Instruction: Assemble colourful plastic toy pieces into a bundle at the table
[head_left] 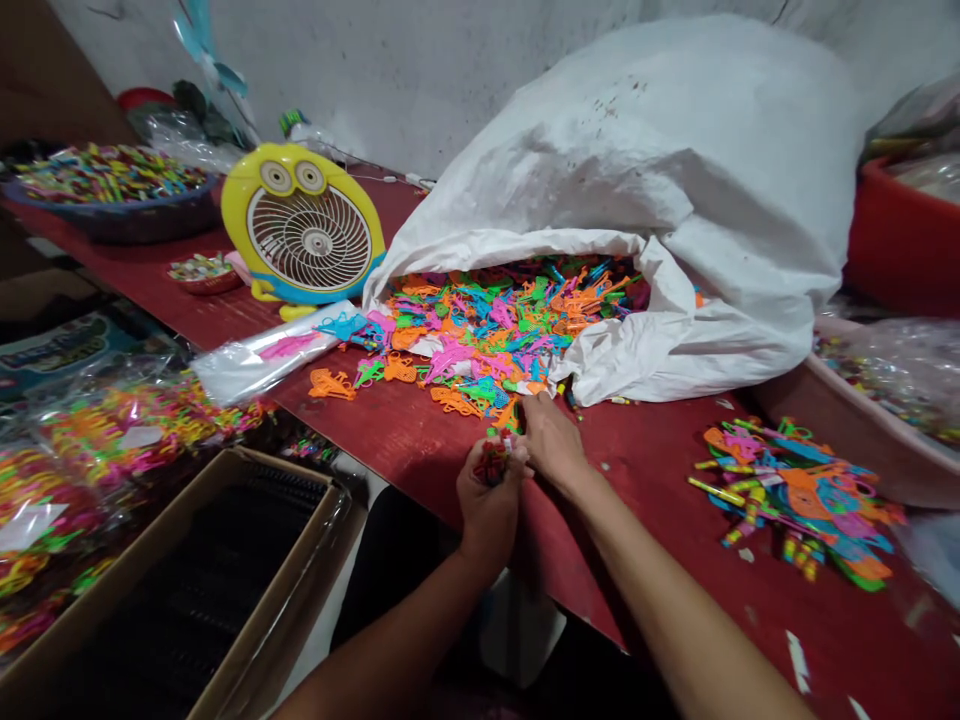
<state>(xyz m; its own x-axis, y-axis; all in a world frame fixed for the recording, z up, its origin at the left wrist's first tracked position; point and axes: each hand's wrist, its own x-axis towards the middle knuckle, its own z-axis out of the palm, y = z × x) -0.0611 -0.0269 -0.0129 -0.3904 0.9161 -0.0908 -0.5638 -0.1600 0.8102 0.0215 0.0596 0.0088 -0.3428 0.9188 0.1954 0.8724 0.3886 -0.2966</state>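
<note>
Left hand [489,500] clutching toy pieces [493,462], white sack [675,200] — spilling more

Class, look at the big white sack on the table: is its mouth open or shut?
Open: the white sack lies on its side, colourful plastic pieces spilling out.

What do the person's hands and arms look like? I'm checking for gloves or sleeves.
Both are bare: the left hand and right hand wear no gloves, and no rings, watch or bracelets show. The forearms are uncovered as far as the picture shows; no sleeves are in view.
</note>
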